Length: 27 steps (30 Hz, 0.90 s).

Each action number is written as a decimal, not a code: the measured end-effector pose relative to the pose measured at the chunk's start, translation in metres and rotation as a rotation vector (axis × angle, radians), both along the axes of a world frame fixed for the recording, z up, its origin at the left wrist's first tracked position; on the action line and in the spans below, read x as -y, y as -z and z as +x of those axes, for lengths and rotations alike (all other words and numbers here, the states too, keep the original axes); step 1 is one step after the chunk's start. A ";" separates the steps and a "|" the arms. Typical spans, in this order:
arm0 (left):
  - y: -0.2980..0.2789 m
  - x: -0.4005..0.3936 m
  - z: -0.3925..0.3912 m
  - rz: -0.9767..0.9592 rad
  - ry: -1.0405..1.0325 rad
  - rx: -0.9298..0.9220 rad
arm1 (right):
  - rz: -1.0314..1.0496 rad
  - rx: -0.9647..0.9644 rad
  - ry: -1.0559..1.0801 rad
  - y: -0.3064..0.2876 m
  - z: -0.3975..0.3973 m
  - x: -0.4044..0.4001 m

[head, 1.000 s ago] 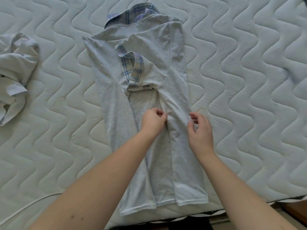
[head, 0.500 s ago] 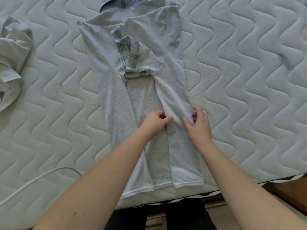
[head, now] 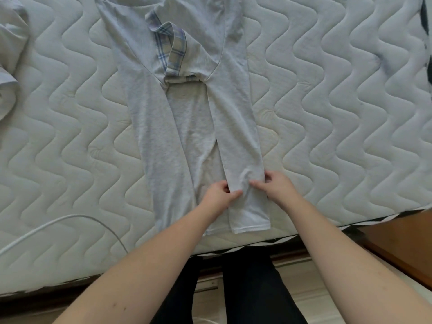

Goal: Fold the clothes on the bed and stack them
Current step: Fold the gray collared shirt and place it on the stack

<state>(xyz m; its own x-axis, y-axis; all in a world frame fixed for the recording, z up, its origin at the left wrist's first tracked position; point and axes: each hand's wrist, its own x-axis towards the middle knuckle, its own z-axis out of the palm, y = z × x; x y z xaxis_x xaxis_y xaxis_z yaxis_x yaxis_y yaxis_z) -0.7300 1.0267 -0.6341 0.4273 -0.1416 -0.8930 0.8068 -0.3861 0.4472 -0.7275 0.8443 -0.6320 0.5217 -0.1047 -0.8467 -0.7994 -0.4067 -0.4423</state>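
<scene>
Both the left hand (head: 218, 194) and right hand (head: 277, 185), each pinching the folded right panel of the light-grey plaid-trimmed shirt (head: 163, 127), are now shifted hemward toward the quilted mattress's (head: 339, 136) near edge, so lengthwise folding appears nearly squared.

Quilted white mattress (head: 327, 136), wooden furniture (head: 402, 249) at right

You face a bed (head: 327, 113) covered with a white quilt stitched in wavy lines. A grey shirt (head: 159, 136) with plaid trim lies flat on it, its sides folded inward. Another pale garment (head: 9, 54) sits crumpled at your far left, and a white cable (head: 58, 220) curves across the near edge.
</scene>
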 end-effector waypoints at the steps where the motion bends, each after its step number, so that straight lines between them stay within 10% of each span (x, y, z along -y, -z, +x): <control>1: 0.000 0.001 -0.007 0.004 0.010 0.000 | 0.020 -0.013 -0.031 0.000 -0.010 0.001; 14: 0.002 0.022 -0.081 0.110 0.074 -0.164 | -0.140 -0.091 -0.220 -0.011 -0.084 0.011; 20: -0.012 -0.020 -0.079 0.232 0.320 0.019 | -0.337 -0.095 -0.312 -0.019 -0.094 0.013; 27: -0.022 -0.113 -0.034 0.363 0.094 0.564 | -0.343 0.227 -0.255 -0.032 -0.048 -0.041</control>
<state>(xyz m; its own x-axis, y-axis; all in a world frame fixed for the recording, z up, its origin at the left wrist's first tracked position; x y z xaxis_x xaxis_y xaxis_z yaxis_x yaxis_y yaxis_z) -0.7644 1.1397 -0.6121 0.8423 0.0661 -0.5349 0.4437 -0.6485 0.6185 -0.7753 0.8849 -0.5999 0.7345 -0.2026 -0.6477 -0.5542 -0.7298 -0.4003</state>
